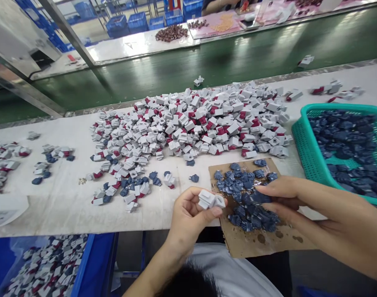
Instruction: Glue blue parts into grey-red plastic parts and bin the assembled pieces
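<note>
My left hand (188,214) is closed round a small grey plastic part (210,200), held up at the table's near edge. My right hand (287,200) reaches left onto a pile of dark blue plastic pieces (248,198), fingers pinched together on one of them. The blue pieces lie on a brown cardboard sheet (253,243) that overhangs the table edge. Behind it spreads a big heap of grey and red parts (201,123) across the white table (61,210).
A teal basket (302,144) with more dark blue pieces stands at the right. A blue bin (95,264) with finished grey, red and blue parts sits below the table at the lower left. A green conveyor belt (238,57) runs behind the table. Small part clusters lie left.
</note>
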Demonstrator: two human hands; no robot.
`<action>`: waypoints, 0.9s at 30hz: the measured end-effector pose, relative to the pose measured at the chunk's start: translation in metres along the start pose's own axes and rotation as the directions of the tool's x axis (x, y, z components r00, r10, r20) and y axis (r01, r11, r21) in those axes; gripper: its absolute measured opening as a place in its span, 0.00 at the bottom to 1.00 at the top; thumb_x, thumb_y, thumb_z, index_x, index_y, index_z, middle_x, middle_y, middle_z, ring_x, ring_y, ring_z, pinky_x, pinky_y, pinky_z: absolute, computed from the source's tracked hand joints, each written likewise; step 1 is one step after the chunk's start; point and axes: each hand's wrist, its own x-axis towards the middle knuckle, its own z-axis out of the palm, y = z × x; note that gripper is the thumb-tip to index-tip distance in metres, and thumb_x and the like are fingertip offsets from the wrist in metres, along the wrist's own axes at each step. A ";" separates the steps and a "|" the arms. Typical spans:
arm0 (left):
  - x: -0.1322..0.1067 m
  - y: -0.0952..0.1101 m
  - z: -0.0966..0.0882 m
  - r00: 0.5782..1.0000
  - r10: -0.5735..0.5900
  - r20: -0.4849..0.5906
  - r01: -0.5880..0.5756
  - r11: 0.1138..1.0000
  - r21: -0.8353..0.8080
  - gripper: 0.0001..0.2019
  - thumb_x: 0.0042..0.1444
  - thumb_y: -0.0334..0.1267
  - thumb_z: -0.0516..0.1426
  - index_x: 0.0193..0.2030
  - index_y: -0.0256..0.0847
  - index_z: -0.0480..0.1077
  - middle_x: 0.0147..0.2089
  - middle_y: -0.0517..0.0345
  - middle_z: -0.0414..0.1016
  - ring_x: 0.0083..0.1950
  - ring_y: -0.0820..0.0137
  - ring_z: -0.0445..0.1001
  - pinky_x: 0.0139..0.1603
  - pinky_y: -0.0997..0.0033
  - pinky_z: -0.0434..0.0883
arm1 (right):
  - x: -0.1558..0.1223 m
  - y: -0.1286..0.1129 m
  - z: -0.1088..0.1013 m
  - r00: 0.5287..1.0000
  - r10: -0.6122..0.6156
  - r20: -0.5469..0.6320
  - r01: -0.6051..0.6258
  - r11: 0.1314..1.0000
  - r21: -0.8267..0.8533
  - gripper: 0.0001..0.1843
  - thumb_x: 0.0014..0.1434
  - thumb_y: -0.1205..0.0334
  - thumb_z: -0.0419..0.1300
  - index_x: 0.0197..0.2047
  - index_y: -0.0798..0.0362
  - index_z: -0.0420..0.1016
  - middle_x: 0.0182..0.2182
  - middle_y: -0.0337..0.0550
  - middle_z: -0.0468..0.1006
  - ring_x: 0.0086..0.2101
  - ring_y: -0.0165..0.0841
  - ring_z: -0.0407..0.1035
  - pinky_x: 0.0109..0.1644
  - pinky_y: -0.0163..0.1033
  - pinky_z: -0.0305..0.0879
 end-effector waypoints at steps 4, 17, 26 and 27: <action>-0.004 -0.005 0.011 0.998 -0.055 0.039 0.059 0.994 -0.091 0.19 0.32 0.36 0.79 0.29 0.40 0.77 0.30 0.61 0.84 0.29 0.75 0.79 0.32 0.80 0.76 | 0.002 -0.031 0.011 0.993 -0.008 -0.115 0.011 1.000 0.026 0.05 0.73 0.59 0.53 0.48 0.42 0.69 0.38 0.38 0.82 0.34 0.34 0.80 0.35 0.32 0.79; -0.007 0.000 0.010 0.996 -0.025 0.081 0.017 0.995 0.101 0.20 0.29 0.32 0.79 0.28 0.40 0.76 0.26 0.61 0.80 0.28 0.72 0.78 0.31 0.78 0.75 | 0.009 -0.022 0.007 0.984 -0.063 0.165 0.010 0.954 0.301 0.09 0.71 0.66 0.54 0.40 0.48 0.74 0.31 0.36 0.77 0.29 0.28 0.74 0.30 0.28 0.70; -0.019 0.013 -0.024 0.983 0.100 0.153 -0.143 0.941 0.306 0.16 0.41 0.35 0.75 0.29 0.41 0.73 0.33 0.57 0.80 0.29 0.72 0.77 0.28 0.77 0.74 | 0.002 -0.017 0.031 0.970 -0.106 0.217 0.006 0.908 0.419 0.11 0.74 0.60 0.55 0.53 0.47 0.78 0.39 0.41 0.81 0.36 0.29 0.78 0.38 0.28 0.72; -0.028 0.023 -0.043 0.984 0.171 0.049 -0.178 0.924 0.339 0.15 0.43 0.37 0.75 0.30 0.41 0.73 0.36 0.57 0.81 0.29 0.71 0.78 0.28 0.77 0.74 | -0.002 -0.011 0.024 0.979 -0.093 0.182 0.020 0.930 0.367 0.13 0.74 0.58 0.55 0.56 0.44 0.77 0.41 0.41 0.82 0.38 0.30 0.78 0.39 0.28 0.73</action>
